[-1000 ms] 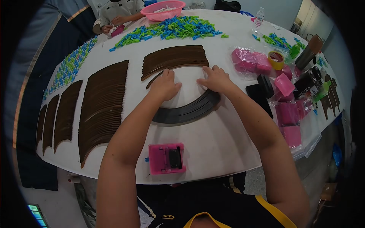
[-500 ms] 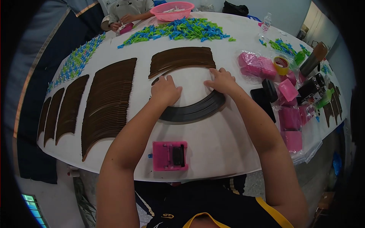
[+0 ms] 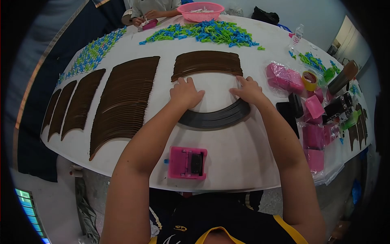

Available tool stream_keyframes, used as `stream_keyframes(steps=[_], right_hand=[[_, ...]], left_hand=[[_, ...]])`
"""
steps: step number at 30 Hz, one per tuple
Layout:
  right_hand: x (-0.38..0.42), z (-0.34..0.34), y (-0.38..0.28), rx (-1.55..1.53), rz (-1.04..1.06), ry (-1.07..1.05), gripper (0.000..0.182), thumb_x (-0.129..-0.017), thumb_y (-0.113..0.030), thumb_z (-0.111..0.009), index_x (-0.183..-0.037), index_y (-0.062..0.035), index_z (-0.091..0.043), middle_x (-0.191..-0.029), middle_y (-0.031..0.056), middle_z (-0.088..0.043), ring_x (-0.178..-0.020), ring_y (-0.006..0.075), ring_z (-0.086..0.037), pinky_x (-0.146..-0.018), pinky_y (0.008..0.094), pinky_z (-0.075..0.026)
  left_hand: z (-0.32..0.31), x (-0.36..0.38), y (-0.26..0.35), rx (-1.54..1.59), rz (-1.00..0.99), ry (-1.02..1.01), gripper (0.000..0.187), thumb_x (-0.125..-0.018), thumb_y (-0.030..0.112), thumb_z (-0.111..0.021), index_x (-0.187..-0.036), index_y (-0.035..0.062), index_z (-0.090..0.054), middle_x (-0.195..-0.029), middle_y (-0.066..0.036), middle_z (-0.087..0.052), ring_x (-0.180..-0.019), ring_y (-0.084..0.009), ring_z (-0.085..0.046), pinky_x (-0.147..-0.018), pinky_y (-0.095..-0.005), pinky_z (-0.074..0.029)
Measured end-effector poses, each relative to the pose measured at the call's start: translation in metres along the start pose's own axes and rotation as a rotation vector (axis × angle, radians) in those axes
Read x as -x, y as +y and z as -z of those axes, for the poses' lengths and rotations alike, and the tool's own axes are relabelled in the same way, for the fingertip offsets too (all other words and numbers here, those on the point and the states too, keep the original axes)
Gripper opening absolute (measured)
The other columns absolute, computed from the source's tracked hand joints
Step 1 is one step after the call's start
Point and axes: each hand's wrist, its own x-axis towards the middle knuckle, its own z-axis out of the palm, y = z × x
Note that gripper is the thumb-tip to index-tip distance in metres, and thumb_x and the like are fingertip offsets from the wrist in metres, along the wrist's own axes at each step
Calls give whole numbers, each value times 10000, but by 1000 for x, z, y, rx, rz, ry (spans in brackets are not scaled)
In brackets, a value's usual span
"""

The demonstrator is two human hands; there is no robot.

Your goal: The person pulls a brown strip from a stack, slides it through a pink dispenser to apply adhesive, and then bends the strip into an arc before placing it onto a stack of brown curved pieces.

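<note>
My left hand [image 3: 187, 93] is open, fingers spread, near the left end of the brown stack of curved strips [image 3: 207, 63]. At that stack's right end, my right hand [image 3: 248, 90] is also open, with thumb and fingers apart. Between my forearms, just below the hands, lies a dark grey bundle of curved strips [image 3: 217, 117]. A pink block-shaped device [image 3: 178, 162] with a black part sits nearer to me. Farther left is a large brown stack of curved strips [image 3: 124, 97].
Smaller brown stacks [image 3: 83, 99] stand at the far left. Blue and green clips [image 3: 219, 32] are heaped at the back, near a pink basket [image 3: 200, 16] and another person's hands [image 3: 146, 18]. Pink packages [image 3: 284, 77], yellow tape [image 3: 309, 81] and a black phone [image 3: 287, 116] lie right.
The view has shifted, so the table appears farther right. The loose strip end by my left hand now lines up with the brown stack. Both hands remain open beside it.
</note>
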Motion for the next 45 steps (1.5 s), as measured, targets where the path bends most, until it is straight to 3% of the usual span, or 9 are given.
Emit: stream_keyframes(steps=[18, 21, 26, 30, 34, 36, 38, 42, 45], right_hand=[[0, 1, 3, -51, -2, -11, 862, -845, -603, -717, -1582, -225, -481, -1520, 191, -524, -1390, 398, -514, -1126, 582, -398], [0, 0, 3, -49, 6, 5, 871, -836, -611, -723, -1582, -230, -483, -1521, 188, -525, -1390, 398, -515, -1126, 585, -397], [-4, -7, 9, -54, 18, 20, 870, -827, -613, -734, -1573, -231, -500, -1521, 185, -524, -1391, 399, -514, -1127, 591, -394], [-5, -6, 15, -85, 43, 2, 877, -827, -608, -738, -1576, -220, -498, -1528, 189, -516, -1399, 406, -505, -1131, 597, -387], [-15, -15, 34, -155, 113, 32, 829, -837, -573, -771, -1527, -167, -557, -1463, 204, -565, -1308, 390, -579, -1095, 517, -451], [-22, -18, 48, -374, 185, 26, 720, -874, -495, -786, -1450, -95, -623, -1395, 222, -601, -1228, 369, -625, -1059, 454, -491], [-13, -17, 50, -470, 253, 131, 550, -939, -382, -769, -1335, -11, -682, -1331, 241, -618, -1200, 348, -630, -1035, 422, -510], [47, -15, 30, -419, 383, 416, 458, -960, -342, -760, -1279, -17, -705, -1312, 216, -626, -1218, 326, -616, -1010, 404, -524], [86, -22, 20, -489, 505, 384, 400, -944, -275, -782, -1245, -21, -714, -1305, 183, -631, -1172, 313, -635, -987, 393, -533]], left_hand=[[-2, -5, -5, 75, 44, -21, 868, -917, 584, -670, -1514, -3, -442, -1527, -263, -427, -1340, -410, -565, -1052, -537, -491], [2, 2, -14, 63, 22, 43, 764, -912, 525, -686, -1436, -6, -522, -1415, -242, -564, -1277, -386, -622, -1029, -504, -518], [48, 61, -34, 530, -227, 316, 314, -949, 302, -682, -984, -10, -698, -887, -149, -731, -897, -296, -726, -822, -410, -560], [110, 180, -30, 971, -299, 224, 261, -951, 232, -729, -854, 5, -646, -734, -61, -654, -681, -133, -561, -662, -273, -464], [147, 308, -26, 1176, -674, 67, 239, -942, 208, -758, -815, 37, -651, -717, -44, -645, -638, -153, -595, -572, -296, -426], [149, 330, -24, 1218, -1029, 54, 289, -945, 239, -773, -773, 53, -634, -698, -54, -609, -605, -233, -590, -536, -334, -400], [138, 343, -28, 1280, -1039, 25, 351, -955, 316, -748, -758, 48, -637, -678, -55, -598, -571, -224, -563, -512, -333, -373], [124, 348, -33, 1435, -1285, -75, 665, -992, 623, -651, -695, 27, -650, -598, -59, -553, -436, -187, -454, -415, -332, -267], [152, 355, -16, 1263, -1249, -235, 703, -997, 644, -623, -695, 9, -635, -590, -57, -517, -424, -195, -418, -416, -334, -271]])
